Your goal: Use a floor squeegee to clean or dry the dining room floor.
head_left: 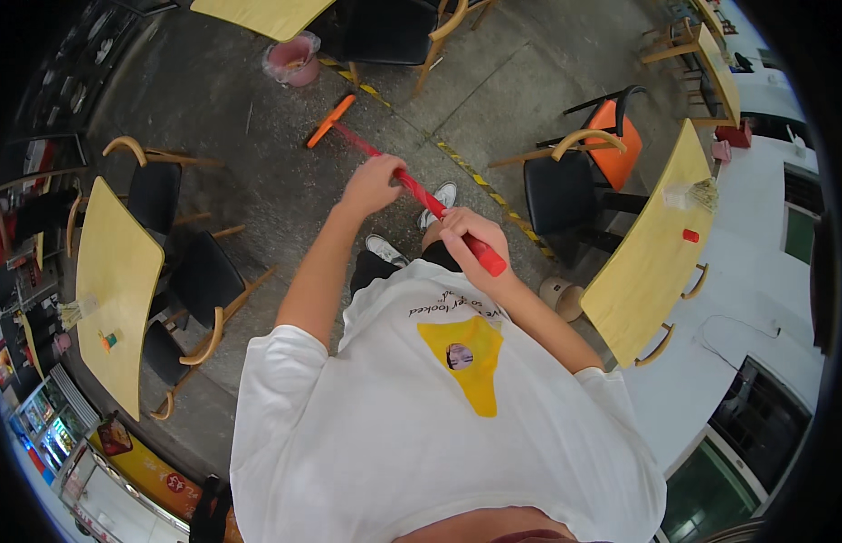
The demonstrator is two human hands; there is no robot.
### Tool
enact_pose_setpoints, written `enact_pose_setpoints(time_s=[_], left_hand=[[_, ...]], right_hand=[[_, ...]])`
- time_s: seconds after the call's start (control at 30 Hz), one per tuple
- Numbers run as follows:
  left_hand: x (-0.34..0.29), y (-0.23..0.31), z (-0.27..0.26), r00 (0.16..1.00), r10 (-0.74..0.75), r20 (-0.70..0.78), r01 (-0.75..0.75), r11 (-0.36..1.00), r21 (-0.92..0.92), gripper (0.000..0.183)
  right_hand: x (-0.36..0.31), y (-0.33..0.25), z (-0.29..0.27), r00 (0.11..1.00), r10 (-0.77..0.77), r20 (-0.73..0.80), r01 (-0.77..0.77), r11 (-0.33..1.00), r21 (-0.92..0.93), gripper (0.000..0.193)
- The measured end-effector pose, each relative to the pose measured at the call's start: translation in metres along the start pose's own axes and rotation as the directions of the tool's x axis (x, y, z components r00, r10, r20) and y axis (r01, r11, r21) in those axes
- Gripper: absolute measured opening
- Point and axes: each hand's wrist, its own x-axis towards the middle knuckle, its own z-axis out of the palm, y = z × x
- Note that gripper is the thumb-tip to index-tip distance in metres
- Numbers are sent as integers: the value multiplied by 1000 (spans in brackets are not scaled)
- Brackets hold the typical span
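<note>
Both my hands are wrapped round the red handle point(422, 195) of a long-handled broom. My left hand point(372, 186) grips it farther down, nearer the head. My right hand point(476, 237) is closed near the top end, whose red tip sticks out toward my shirt. The broom's narrow orange head point(331, 120) is down at the dark floor, ahead and to the left of my feet. Its bristles cannot be made out from above. The lower part of the handle is slightly blurred.
A pink lined bin point(292, 61) stands just beyond the broom head. Yellow tables point(119, 290) point(651, 262) with black-seated wooden chairs point(206, 276) point(560, 192) flank me. An orange chair point(614, 145) and a pale bucket point(560, 297) are at right. Yellow-black tape point(480, 181) crosses the floor.
</note>
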Motion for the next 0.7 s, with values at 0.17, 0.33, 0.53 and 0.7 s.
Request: enact_pose_setpoints(time_s=[0.17, 0.33, 0.53, 0.7], left_hand=[[14, -5, 69, 1000, 6, -4, -6, 998, -58, 33], [21, 6, 78, 998, 53, -15, -55, 988, -146, 28], [40, 11, 54, 986, 109, 125, -92, 986, -136, 33], [9, 21, 39, 982, 65, 180, -30, 981, -191, 27]], right_hand=[[-4, 13, -3, 970, 37, 240, 36, 956, -293, 24], [-7, 23, -14, 970, -17, 241, 81, 962, -260, 28], [11, 11, -12, 989, -108, 100, 121, 984, -133, 31], [21, -17, 3, 997, -61, 49, 64, 996, -60, 30]])
